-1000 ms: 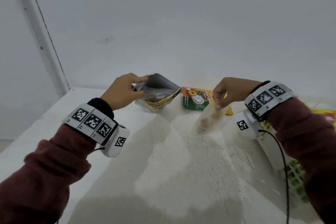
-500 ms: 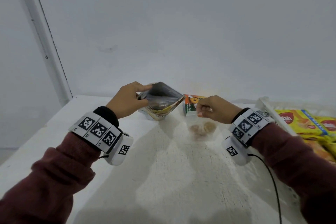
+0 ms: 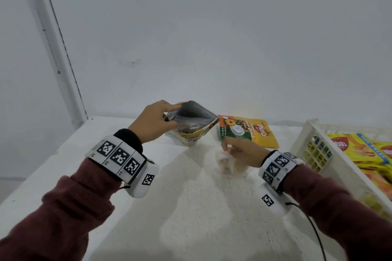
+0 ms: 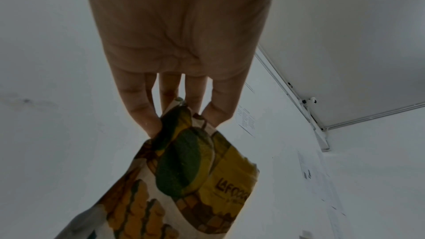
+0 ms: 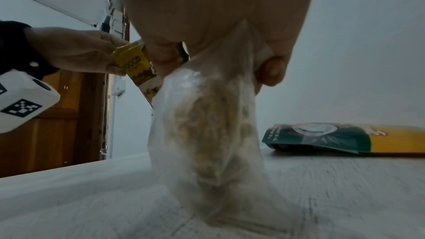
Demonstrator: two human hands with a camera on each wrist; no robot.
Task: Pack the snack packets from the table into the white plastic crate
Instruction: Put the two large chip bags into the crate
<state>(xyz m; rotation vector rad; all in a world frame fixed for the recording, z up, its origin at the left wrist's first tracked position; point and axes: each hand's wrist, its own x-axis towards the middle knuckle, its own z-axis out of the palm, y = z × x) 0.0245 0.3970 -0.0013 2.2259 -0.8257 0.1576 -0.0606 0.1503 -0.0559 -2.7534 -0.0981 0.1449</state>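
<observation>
Head view: right hand [image 3: 244, 150] has lowered clear bag [image 3: 231, 165] toward table [image 3: 191, 207]

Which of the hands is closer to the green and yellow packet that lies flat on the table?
Right. The right hand hangs just in front of the green and yellow packet, gripping a clear bag. The left hand is farther left, holding an open pouch.

The right hand [image 5: 218, 24] is pinching a clear bag [image 5: 207, 124] of snacks. Right of the bag, a green and yellow packet [image 5: 345, 139] is lying flat on the table [image 5: 92, 197].
</observation>
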